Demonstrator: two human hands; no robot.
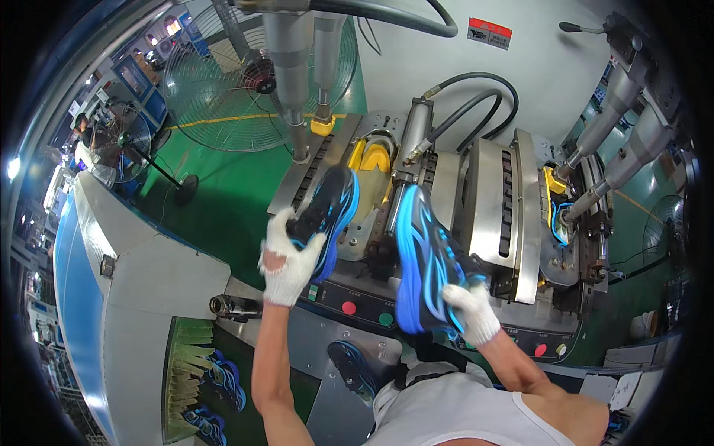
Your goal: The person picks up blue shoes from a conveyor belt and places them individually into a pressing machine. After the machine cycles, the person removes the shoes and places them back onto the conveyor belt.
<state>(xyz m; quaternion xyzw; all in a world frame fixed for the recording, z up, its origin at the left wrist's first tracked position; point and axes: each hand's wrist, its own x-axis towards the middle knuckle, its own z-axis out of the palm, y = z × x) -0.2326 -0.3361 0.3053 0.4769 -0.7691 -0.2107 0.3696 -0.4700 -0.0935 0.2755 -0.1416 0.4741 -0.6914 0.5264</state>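
Note:
My left hand (288, 260), in a white glove with a worn hole on its back, is closed around the heel end of a black and blue sports shoe (338, 204). That shoe points away from me over the left station of a press machine (301, 178). In my gloved right hand (474, 311) is a second black shoe (424, 267), with a bright blue to violet sole, gripped near the heel. It is tilted so the sole side faces left. Beyond the first shoe, a yellow pad (375, 158) lies in the press bed.
Another blue-edged shoe (559, 223) sits under the right press rods. One dark shoe (353, 368) rests on the metal plate near my body, and several lie behind a bristle-edged opening (190, 372). Red and green buttons line the front panel (368, 308). A large fan (256, 74) stands behind.

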